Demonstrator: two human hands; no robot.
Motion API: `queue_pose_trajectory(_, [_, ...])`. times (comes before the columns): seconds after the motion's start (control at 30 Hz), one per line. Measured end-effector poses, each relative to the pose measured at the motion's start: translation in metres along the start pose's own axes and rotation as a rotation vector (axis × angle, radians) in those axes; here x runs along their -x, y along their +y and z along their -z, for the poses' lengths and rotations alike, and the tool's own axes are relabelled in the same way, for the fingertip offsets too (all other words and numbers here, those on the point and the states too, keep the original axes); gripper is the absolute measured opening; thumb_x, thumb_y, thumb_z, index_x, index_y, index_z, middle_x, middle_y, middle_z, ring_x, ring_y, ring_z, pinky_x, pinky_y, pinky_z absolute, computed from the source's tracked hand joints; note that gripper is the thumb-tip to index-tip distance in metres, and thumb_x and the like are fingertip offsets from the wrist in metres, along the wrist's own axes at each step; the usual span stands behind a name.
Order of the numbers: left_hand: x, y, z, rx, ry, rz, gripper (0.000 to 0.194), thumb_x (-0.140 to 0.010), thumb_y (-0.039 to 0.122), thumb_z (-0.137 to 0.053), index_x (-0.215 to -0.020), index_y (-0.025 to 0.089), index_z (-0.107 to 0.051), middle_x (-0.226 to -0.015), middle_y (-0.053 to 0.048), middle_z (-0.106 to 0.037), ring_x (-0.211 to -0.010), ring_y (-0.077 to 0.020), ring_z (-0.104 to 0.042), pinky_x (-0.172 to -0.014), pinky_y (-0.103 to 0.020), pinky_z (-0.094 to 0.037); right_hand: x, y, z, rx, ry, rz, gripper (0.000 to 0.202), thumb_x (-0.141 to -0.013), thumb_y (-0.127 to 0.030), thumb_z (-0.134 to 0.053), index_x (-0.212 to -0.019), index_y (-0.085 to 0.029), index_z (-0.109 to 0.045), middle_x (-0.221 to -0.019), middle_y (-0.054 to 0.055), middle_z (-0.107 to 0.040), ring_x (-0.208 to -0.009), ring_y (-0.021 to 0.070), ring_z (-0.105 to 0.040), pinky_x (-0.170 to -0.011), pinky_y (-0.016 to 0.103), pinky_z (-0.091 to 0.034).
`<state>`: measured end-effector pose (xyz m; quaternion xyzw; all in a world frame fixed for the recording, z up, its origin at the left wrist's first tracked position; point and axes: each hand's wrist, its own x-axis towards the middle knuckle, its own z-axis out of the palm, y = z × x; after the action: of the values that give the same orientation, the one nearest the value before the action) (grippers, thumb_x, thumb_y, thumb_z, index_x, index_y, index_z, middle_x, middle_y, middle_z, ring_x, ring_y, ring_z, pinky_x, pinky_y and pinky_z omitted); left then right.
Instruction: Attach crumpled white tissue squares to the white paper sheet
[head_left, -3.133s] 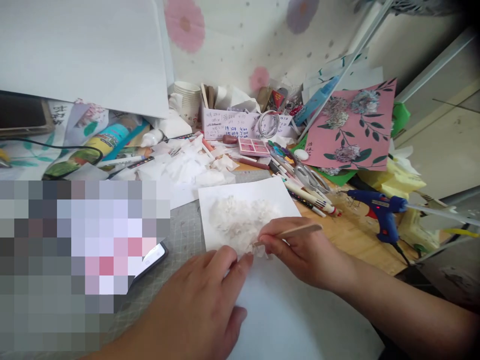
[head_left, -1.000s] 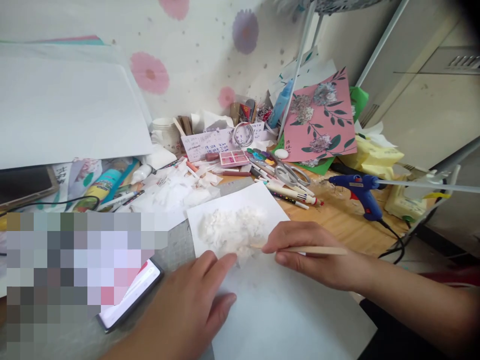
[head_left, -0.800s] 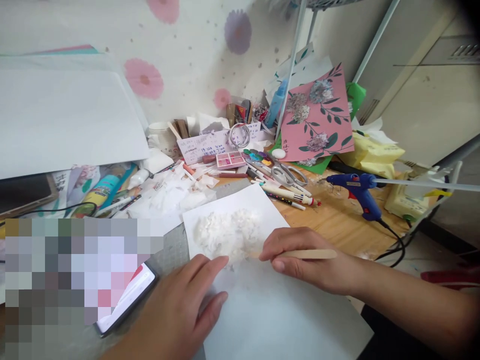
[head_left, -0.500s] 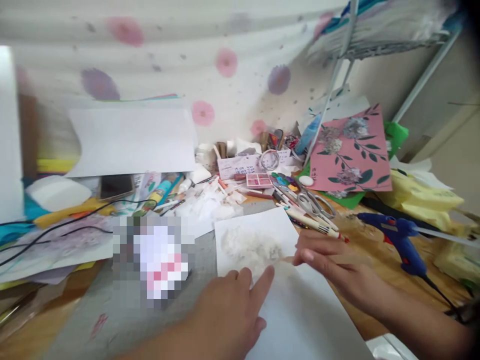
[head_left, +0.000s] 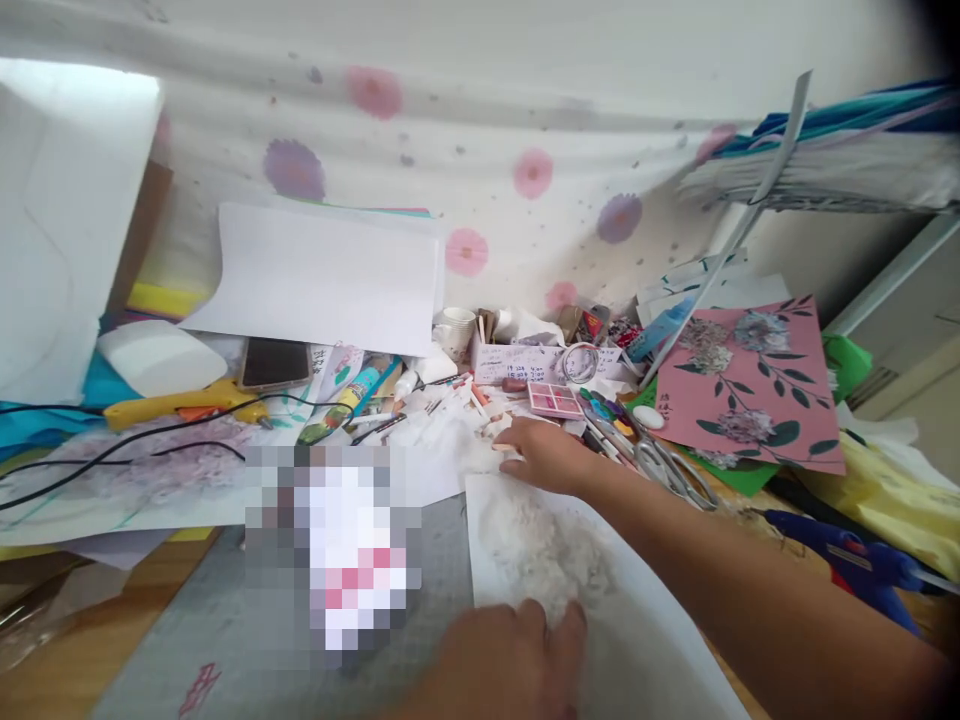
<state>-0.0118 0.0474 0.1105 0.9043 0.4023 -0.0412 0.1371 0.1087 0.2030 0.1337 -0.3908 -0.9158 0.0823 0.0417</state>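
On the grey mat [head_left: 187, 620] lies a white sheet of paper [head_left: 660, 590] bearing a fluffy, off-white cluster of petal-like pieces [head_left: 536, 545]. My left hand [head_left: 510, 660] rests at the cluster's near edge, its index finger stretched out onto the paper. Beyond the sheet's far edge, my right hand [head_left: 551, 455] is over a heap of white paper scraps [head_left: 435, 430]. Its thumb and forefinger are a little apart at the scraps, and I see nothing held between them. The lower part of my left hand is cut off by the frame.
A blue glue gun [head_left: 847, 555] lies at right, near scissors [head_left: 675, 470] and a pink floral picture [head_left: 750, 385]. At left are a yellow glue gun [head_left: 180, 403], its black cable and a phone [head_left: 276, 362]. A pink palette [head_left: 555, 400] stands behind my right hand.
My right hand has left the fluffy cluster and reached forward and left to the scraps. My left hand stays by the cluster. The whole view has shifted.
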Motion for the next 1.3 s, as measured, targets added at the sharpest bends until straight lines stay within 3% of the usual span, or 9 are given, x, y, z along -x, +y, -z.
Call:
queue_pose_trajectory(0.13, [-0.004,0.002,-0.001,-0.024,-0.002,0.000,0.055,-0.082,0.015,-0.047,-0.136,0.020,-0.039,-0.085,-0.015,-0.068,-0.062,-0.0332,-0.066,-0.043,-0.036,-0.049,-0.022,0.000,-0.007,0.122,-0.091,0.028,0.022,-0.089,-0.031,-0.057,-0.103,-0.015,-0.059,-0.106,0.006,-0.059,-0.093,0.0202,-0.058,-0.080,0.040,-0.049])
queue_pose_trajectory(0.33, [-0.005,0.007,-0.009,-0.023,0.025,0.062,0.059,-0.078,0.015,-0.053,-0.135,0.025,-0.041,-0.082,-0.014,-0.067,-0.062,-0.0329,-0.066,-0.043,-0.036,-0.050,-0.028,-0.007,-0.011,0.207,-0.126,0.078,0.023,-0.090,-0.030,-0.056,-0.108,-0.016,-0.058,-0.108,0.007,-0.058,-0.093,0.0201,-0.058,-0.080,0.040,-0.049])
queue_pose_trajectory(0.47, [-0.004,0.003,-0.011,-0.005,0.085,0.066,0.057,-0.078,0.021,-0.055,-0.134,0.028,-0.043,-0.082,-0.011,-0.068,-0.063,-0.0293,-0.066,-0.043,-0.032,-0.050,-0.029,-0.013,-0.013,0.220,-0.076,0.094,0.017,-0.091,-0.029,-0.055,-0.098,-0.014,-0.060,-0.100,0.005,-0.061,-0.087,0.0179,-0.060,-0.076,0.037,-0.050])
queue_pose_trajectory(0.6, [0.000,-0.002,-0.007,0.058,0.074,0.014,0.060,-0.076,0.025,-0.055,-0.134,0.021,-0.043,-0.087,-0.012,-0.068,-0.066,-0.0295,-0.066,-0.047,-0.033,-0.050,-0.026,-0.016,-0.003,0.185,0.050,0.067,0.015,-0.091,-0.027,-0.054,-0.091,-0.014,-0.060,-0.091,0.003,-0.061,-0.078,0.0154,-0.059,-0.070,0.033,-0.050])
queue_pose_trajectory(0.7, [0.006,-0.002,-0.006,0.071,0.081,0.001,0.063,-0.076,0.015,-0.047,-0.138,0.017,-0.036,-0.094,-0.013,-0.066,-0.073,-0.0302,-0.065,-0.057,-0.038,-0.052,-0.006,-0.017,0.016,0.111,0.163,0.027,0.014,-0.090,-0.020,-0.051,-0.079,-0.013,-0.057,-0.079,0.001,-0.057,-0.072,0.0145,-0.056,-0.065,0.029,-0.045])
queue_pose_trajectory(0.83, [0.008,-0.001,-0.009,0.090,0.107,0.048,0.068,-0.081,0.019,-0.044,-0.144,0.020,-0.019,-0.093,-0.011,-0.063,-0.074,-0.0288,-0.063,-0.062,-0.042,-0.050,0.054,-0.019,0.037,-0.016,0.257,-0.002,0.019,-0.087,-0.016,-0.049,-0.068,-0.016,-0.052,-0.071,0.001,-0.052,-0.070,0.0141,-0.050,-0.065,0.026,-0.038])
queue_pose_trajectory(1.03, [0.004,-0.003,-0.004,0.108,-0.042,0.102,0.056,-0.086,0.025,-0.040,-0.140,0.022,-0.029,-0.096,-0.010,-0.061,-0.079,-0.0282,-0.062,-0.069,-0.046,-0.049,0.150,-0.017,0.026,-0.336,0.208,-0.051,0.012,-0.087,-0.015,-0.051,-0.076,-0.019,-0.056,-0.074,0.000,-0.055,-0.068,0.0123,-0.051,-0.062,0.024,-0.039])
queue_pose_trajectory(1.17, [0.005,-0.005,-0.004,0.073,-0.068,0.123,0.051,-0.087,0.027,-0.039,-0.137,0.024,-0.034,-0.099,-0.008,-0.061,-0.082,-0.0263,-0.062,-0.071,-0.044,-0.049,0.168,-0.006,0.020,-0.324,0.196,-0.040,0.014,-0.089,-0.022,-0.050,-0.076,-0.021,-0.053,-0.075,0.000,-0.056,-0.071,0.0144,-0.052,-0.061,0.026,-0.039])
queue_pose_trajectory(1.3, [0.006,-0.010,-0.011,0.027,-0.001,0.085,0.045,-0.087,0.029,-0.040,-0.132,0.024,-0.042,-0.094,-0.005,-0.063,-0.077,-0.0224,-0.063,-0.066,-0.036,-0.050,0.168,0.001,0.020,-0.345,0.148,-0.022,0.015,-0.085,-0.015,-0.050,-0.072,-0.022,-0.051,-0.075,-0.001,-0.055,-0.070,0.0139,-0.051,-0.061,0.026,-0.039])
